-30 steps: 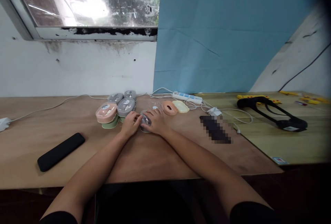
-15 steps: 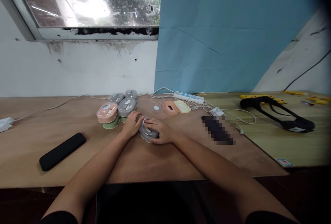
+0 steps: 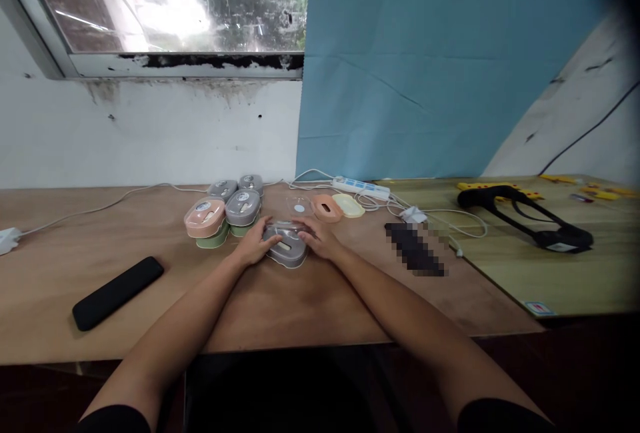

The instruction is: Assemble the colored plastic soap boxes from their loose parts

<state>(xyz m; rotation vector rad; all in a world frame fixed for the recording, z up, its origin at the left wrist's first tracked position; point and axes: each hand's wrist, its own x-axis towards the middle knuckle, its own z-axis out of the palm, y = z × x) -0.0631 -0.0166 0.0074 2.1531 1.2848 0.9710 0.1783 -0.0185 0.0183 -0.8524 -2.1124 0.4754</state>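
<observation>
A small grey oval box [image 3: 285, 246] with a lid sits on the wooden table [image 3: 280, 306] between my hands. My left hand [image 3: 255, 244] grips its left side and my right hand [image 3: 318, 238] grips its right side, fingers curled on the lid's edge. Just behind and to the left stand similar boxes: a pink one [image 3: 205, 216] on a green one [image 3: 214, 238], and several grey ones [image 3: 243, 206]. To the right lie a clear lid [image 3: 299, 205], a pink lid [image 3: 327, 207] and a pale yellow lid [image 3: 349, 204].
A black phone-like slab [image 3: 117, 292] lies at the left. A blurred dark item [image 3: 415, 249], a white power strip [image 3: 361, 188] with cables and a black headband-like device [image 3: 530, 220] lie at the right. The wall and window stand behind the table.
The grey box has come into full view between my hands with its lid on top. My right hand slid off the lid top to the box's right side.
</observation>
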